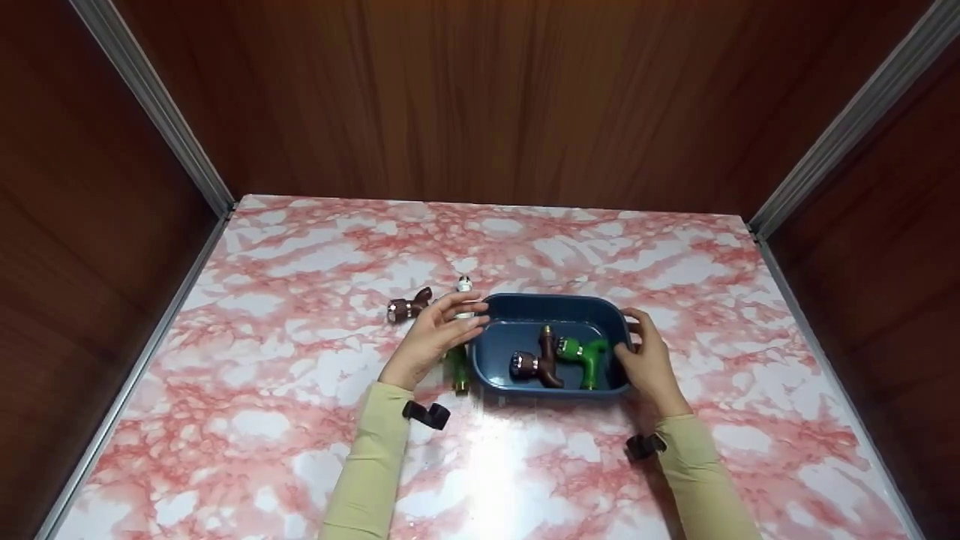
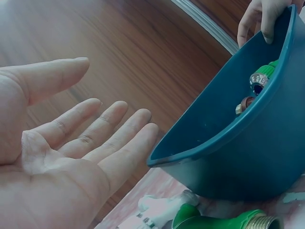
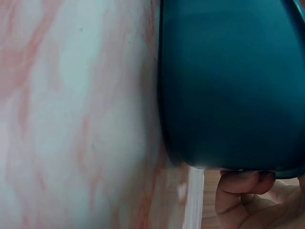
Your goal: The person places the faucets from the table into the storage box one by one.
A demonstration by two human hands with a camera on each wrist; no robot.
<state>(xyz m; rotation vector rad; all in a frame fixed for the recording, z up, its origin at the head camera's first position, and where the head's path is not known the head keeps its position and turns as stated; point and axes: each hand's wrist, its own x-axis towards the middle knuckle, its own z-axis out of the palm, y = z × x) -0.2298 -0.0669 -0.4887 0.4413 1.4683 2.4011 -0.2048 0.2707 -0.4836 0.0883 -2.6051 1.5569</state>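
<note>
A blue plastic basin [image 1: 499, 341] stands on the table with a brown tap [image 1: 547, 360] and a green tap [image 1: 591, 358] lying inside. My right hand [image 1: 651, 366] grips its right end, thumb over the rim and fingers outside. Beside the left end, my left hand [image 1: 435, 337] has its fingers extended; in the left wrist view the palm [image 2: 62, 176] holds nothing and is apart from the rim. Left of the basin lie another brown tap [image 1: 403, 309], a white tap [image 1: 464, 283] and a green tap [image 1: 460, 375], the last two partly hidden by the left hand.
The table [image 1: 285, 450] has a red and white marbled top. Brown wood-grain panels [image 1: 480, 105] enclose it at the back and both sides, with metal strips [image 1: 161, 109] at the corners. A dark band piece [image 1: 427, 414] hangs at the left wrist.
</note>
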